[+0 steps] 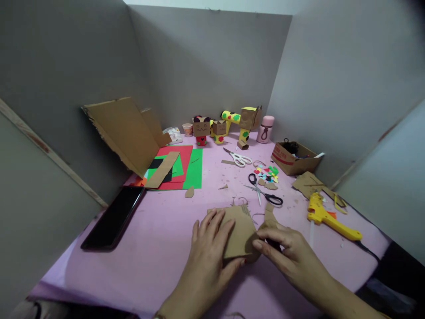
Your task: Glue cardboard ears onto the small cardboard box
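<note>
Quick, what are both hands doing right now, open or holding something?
Left hand: open, fingers spread flat on the cardboard piece.
Right hand: closed, pinching cardboard at that piece's right edge; exact grip partly hidden.

From far away I look through one camera on the person's head, facing forward and down over the pink table (159, 230), with the left hand (210, 248) and right hand (288, 250) close and the gray back wall (212, 62) farther off.
</note>
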The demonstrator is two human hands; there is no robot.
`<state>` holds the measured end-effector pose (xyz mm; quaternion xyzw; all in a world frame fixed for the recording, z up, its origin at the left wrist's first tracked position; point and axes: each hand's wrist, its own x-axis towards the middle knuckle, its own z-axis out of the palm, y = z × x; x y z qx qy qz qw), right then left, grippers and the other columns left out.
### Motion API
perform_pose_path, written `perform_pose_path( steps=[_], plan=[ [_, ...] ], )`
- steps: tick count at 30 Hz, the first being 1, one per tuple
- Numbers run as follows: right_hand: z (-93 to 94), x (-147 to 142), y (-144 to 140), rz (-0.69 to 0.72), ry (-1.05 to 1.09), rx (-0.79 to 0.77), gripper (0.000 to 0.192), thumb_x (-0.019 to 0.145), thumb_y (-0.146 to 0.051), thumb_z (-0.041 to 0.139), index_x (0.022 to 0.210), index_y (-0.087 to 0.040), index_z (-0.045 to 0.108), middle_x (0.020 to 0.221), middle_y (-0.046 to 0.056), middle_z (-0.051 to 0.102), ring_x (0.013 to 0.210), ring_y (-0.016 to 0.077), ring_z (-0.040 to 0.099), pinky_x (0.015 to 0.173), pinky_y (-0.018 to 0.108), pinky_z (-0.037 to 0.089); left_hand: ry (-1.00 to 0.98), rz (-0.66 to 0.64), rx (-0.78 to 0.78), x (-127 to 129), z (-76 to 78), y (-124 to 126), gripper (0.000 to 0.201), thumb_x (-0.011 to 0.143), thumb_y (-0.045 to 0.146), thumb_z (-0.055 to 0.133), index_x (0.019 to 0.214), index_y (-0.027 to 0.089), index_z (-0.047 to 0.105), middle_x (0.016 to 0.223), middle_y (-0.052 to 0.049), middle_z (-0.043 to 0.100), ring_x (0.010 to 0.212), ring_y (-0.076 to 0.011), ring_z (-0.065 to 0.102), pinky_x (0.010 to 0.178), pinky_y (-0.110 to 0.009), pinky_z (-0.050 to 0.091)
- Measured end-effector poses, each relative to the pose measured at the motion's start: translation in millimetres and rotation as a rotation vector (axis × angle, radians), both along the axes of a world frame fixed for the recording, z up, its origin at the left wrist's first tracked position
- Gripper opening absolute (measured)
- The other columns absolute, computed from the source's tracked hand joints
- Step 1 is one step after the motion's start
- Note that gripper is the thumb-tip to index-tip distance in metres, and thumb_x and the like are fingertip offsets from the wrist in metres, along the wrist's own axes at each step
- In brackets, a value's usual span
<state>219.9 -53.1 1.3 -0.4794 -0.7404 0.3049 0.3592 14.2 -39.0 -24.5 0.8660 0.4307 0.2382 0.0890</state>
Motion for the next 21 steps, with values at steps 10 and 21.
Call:
perform_pose_path(
  steps=[10,21],
  plan=[
    [-2.4,2.2,2.5,-0.038,-0.004,-0.001,0.026,0.095,-0.033,0.052,0.079,-0.02,0.067,0.071,0.002,0.066,0.068,0.0171,0.061,0.063,0.028,0.046,-0.008,0.001,0.003,-0.1,-0.2,0.7,0.059,0.085,0.027,0.066,0.136,0.018,0.039,0.148,-0.023,0.04,0.139,-0.0407,0.032,0.103,-0.072,0.036],
    [0.0,1.5,1.7,-0.009,-0.001,0.01,0.023,0.095,-0.027,0.053,0.078,-0.02,0.067,0.07,0.001,0.065,0.068,0.0157,0.06,0.065,0.027,0.045,-0.01,-0.003,0.026,-1.3,-1.3,0.0,0.059,0.083,0.024,0.067,0.136,0.017,0.04,0.147,-0.024,0.041,0.138,-0.0414,0.033,0.102,-0.072,0.037]
  ],
)
